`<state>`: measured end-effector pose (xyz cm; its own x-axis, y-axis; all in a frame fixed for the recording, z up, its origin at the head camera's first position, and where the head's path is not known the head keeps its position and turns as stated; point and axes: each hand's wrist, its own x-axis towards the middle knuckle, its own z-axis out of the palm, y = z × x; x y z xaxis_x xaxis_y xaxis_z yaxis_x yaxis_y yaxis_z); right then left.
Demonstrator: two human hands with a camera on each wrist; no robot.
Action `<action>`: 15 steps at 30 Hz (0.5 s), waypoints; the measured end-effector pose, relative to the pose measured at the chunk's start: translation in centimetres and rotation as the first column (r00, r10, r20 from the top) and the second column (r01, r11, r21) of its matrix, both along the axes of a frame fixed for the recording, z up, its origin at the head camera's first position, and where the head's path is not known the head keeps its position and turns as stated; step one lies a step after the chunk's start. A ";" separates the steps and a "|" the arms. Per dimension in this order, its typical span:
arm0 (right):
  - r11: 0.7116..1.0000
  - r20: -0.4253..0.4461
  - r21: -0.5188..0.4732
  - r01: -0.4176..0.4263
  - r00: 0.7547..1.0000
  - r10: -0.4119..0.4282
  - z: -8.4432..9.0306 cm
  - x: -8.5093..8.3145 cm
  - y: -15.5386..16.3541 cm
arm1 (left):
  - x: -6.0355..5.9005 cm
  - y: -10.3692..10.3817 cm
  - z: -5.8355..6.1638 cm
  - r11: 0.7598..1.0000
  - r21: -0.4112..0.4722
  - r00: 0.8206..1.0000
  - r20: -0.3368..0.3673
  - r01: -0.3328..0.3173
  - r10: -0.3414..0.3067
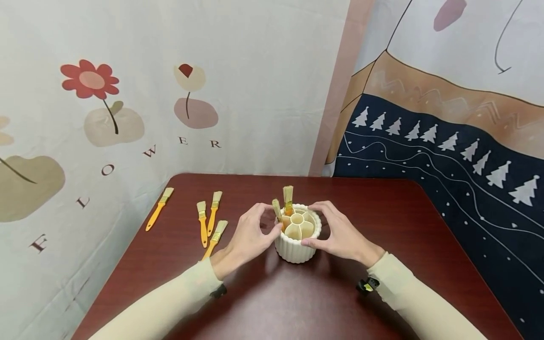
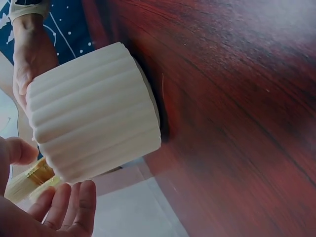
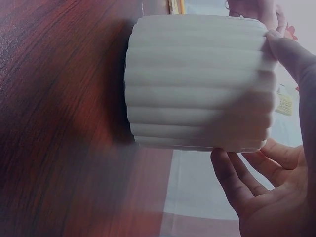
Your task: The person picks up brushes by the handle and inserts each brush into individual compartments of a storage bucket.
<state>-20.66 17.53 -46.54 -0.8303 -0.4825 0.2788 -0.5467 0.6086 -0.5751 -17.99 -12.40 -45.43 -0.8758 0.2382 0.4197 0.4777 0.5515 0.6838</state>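
Between both hands' curled fingers (image 1: 316,206) stands the gripped ribbed holder (image 1: 294,250).

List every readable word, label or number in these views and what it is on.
"FLOWER": brown letters spaced in an arc on the wall cloth, under the painted flowers.
Brushes, ribbed holder, table and tree cloth: no text to be seen.
Wrist views: none.
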 end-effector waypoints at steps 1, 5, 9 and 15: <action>1.000 -0.003 -0.002 0.000 1.000 0.000 0.0 0.0 0.0 | 0.0 -0.2 0.0 1.000 -0.009 1.000 0.002 -0.002 0.002; 1.000 -0.009 -0.008 -0.003 1.000 0.003 -0.1 0.0 0.0 | 0.0 -1.2 0.1 0.999 -0.034 1.000 0.014 -0.024 0.024; 1.000 -0.005 -0.015 0.002 1.000 -0.002 -0.3 0.0 0.0 | -0.1 -2.9 -0.2 0.993 -0.086 0.996 0.018 -0.085 0.087; 1.000 -0.004 -0.025 0.018 1.000 -0.018 -0.5 0.3 -0.1 | 0.4 -6.0 -1.5 0.938 -0.283 0.977 0.024 -0.198 0.213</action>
